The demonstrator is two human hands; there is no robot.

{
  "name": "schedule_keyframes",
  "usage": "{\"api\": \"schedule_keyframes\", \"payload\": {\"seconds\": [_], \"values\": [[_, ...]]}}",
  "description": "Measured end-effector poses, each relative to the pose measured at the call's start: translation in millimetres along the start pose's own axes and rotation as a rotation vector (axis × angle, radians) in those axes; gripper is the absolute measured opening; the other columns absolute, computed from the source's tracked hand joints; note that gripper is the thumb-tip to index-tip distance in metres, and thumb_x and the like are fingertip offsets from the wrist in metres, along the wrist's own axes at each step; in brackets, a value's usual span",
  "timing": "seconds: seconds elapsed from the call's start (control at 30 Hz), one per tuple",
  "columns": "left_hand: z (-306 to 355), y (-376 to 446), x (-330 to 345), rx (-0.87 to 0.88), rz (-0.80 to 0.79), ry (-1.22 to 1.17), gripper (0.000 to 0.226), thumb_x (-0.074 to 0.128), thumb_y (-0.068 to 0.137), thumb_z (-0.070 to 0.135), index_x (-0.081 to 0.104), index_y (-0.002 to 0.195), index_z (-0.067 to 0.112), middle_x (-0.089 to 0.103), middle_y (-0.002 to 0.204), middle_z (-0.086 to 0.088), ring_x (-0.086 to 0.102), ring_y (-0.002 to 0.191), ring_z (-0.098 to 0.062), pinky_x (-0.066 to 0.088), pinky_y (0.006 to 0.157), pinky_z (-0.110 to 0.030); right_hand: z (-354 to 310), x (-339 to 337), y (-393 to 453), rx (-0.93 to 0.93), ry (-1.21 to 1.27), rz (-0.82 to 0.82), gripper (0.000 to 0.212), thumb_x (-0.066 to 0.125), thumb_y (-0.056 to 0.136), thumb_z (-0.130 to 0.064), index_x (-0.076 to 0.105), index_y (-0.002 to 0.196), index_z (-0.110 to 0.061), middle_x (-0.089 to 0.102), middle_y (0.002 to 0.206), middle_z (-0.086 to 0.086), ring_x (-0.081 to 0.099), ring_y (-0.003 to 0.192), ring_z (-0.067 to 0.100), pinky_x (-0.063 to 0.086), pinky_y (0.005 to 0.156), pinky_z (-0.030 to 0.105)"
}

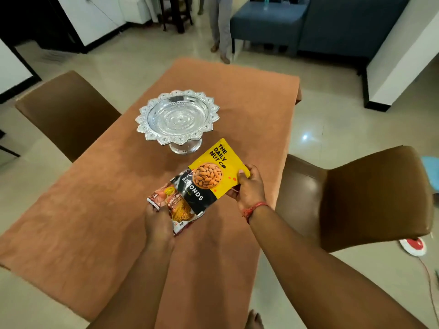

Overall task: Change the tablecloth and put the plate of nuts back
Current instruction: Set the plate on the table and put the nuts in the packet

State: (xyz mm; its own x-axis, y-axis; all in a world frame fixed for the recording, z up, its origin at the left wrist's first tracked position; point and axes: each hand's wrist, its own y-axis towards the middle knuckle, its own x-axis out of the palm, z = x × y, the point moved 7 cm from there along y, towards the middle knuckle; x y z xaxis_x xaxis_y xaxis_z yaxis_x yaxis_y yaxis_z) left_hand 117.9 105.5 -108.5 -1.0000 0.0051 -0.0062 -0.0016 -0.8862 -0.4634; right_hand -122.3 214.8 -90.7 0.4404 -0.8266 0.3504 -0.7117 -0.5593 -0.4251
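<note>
An orange-brown tablecloth (95,210) covers the table. On it, past the middle, stands a silver footed plate (177,116) with a scalloped rim, and nothing lies in it. My right hand (249,186) grips the top edge of a yellow and black almond packet (210,176) just above the cloth, in front of the plate. My left hand (158,224) holds a red snack packet (171,205) that lies partly under the almond packet.
A brown chair (69,112) stands at the table's left side and another brown chair (361,198) at its right. A person's legs (221,27) show beyond the far end, next to a blue sofa (308,22). A red and white object (412,245) lies on the floor.
</note>
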Motion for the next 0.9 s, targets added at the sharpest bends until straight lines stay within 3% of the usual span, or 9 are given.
{"api": "schedule_keyframes", "payload": {"seconds": [0.17,0.3,0.4,0.5,0.57,0.67,0.8,0.83,0.9], "values": [[34.9,-11.8,2.3,0.099,-0.016,0.031,0.019,0.051,0.101,0.02,0.061,0.114,0.027,0.071,0.109,-0.007,0.071,0.091,-0.029,0.059,0.081,-0.052,-26.2,-2.3,-6.5,0.008,-0.038,-0.034,0.005,0.05,0.103,-0.02,0.046,0.103,-0.021,0.067,0.092,0.007,0.067,0.073,0.022,0.056,0.06,0.038],[55.3,-19.2,4.6,0.155,-0.051,0.029,0.014,0.051,0.102,0.022,0.062,0.109,0.027,0.073,0.099,-0.002,0.072,0.076,-0.017,0.059,0.06,-0.031,-39.8,6.5,-6.8,0.002,-0.097,-0.07,0.006,0.051,0.102,-0.021,0.048,0.102,-0.016,0.067,0.09,0.009,0.068,0.072,0.023,0.059,0.064,0.043],[62.9,-20.6,8.0,0.144,-0.055,0.07,0.014,0.051,0.102,0.023,0.062,0.11,0.022,0.072,0.103,-0.007,0.072,0.087,-0.026,0.06,0.077,-0.046,-53.7,11.2,0.5,-0.023,-0.16,-0.083,0.009,0.051,0.102,-0.023,0.052,0.098,-0.016,0.066,0.088,0.009,0.066,0.069,0.021,0.06,0.066,0.042],[80.8,-11.9,18.9,0.138,-0.054,0.058,0.011,0.051,0.103,0.027,0.061,0.105,0.024,0.071,0.103,-0.007,0.072,0.088,-0.026,0.06,0.08,-0.049,-76.2,20.2,24.5,-0.077,-0.222,-0.098,0.014,0.053,0.101,-0.022,0.056,0.09,-0.014,0.064,0.089,0.013,0.063,0.076,0.025,0.056,0.077,0.05],[98.6,6.2,34.8,0.153,-0.046,0.042,0.01,0.051,0.102,0.027,0.061,0.099,0.026,0.071,0.1,-0.002,0.072,0.088,-0.024,0.061,0.077,-0.048,-96.8,35.4,58.4,-0.113,-0.3,-0.14,0.014,0.055,0.101,-0.021,0.06,0.09,-0.014,0.065,0.086,0.012,0.062,0.079,0.027,0.055,0.08,0.052],[130.4,41.2,61.1,0.181,-0.015,0.047,0.013,0.05,0.102,0.024,0.06,0.095,0.029,0.071,0.099,0.0,0.072,0.086,-0.023,0.062,0.074,-0.045,-130.0,67.7,124.9,-0.175,-0.427,-0.194,0.019,0.053,0.101,-0.021,0.06,0.085,-0.015,0.063,0.078,0.009,0.059,0.074,0.025,0.053,0.072,0.048],[167.8,92.2,101.7,0.186,0.054,0.086,0.025,0.048,0.101,0.015,0.064,0.086,0.028,0.075,0.078,0.005,0.074,0.066,-0.016,0.059,0.051,-0.033,-167.1,126.2,228.0,-0.271,-0.701,-0.26,0.029,0.046,0.102,-0.024,0.053,0.076,-0.013,0.052,0.076,0.012,0.05,0.067,0.02,0.046,0.063,0.035],[175.2,102.4,109.8,0.185,0.065,0.112,0.027,0.048,0.1,0.013,0.065,0.085,0.027,0.075,0.076,0.006,0.074,0.064,-0.015,0.058,0.05,-0.031,-173.1,141.0,246.5,-0.298,-0.768,-0.28,0.028,0.045,0.102,-0.024,0.053,0.077,-0.013,0.053,0.076,0.012,0.05,0.065,0.021,0.046,0.063,0.034],[184.8,128.2,128.3,0.169,0.082,0.168,0.025,0.047,0.099,0.012,0.067,0.088,0.023,0.075,0.086,-0.002,0.075,0.074,-0.023,0.063,0.062,-0.043,-177.3,170.9,283.6,-0.319,-0.879,-0.33,0.028,0.044,0.102,-0.024,0.054,0.078,-0.013,0.055,0.077,0.012,0.054,0.068,0.024,0.049,0.065,0.039]]}}
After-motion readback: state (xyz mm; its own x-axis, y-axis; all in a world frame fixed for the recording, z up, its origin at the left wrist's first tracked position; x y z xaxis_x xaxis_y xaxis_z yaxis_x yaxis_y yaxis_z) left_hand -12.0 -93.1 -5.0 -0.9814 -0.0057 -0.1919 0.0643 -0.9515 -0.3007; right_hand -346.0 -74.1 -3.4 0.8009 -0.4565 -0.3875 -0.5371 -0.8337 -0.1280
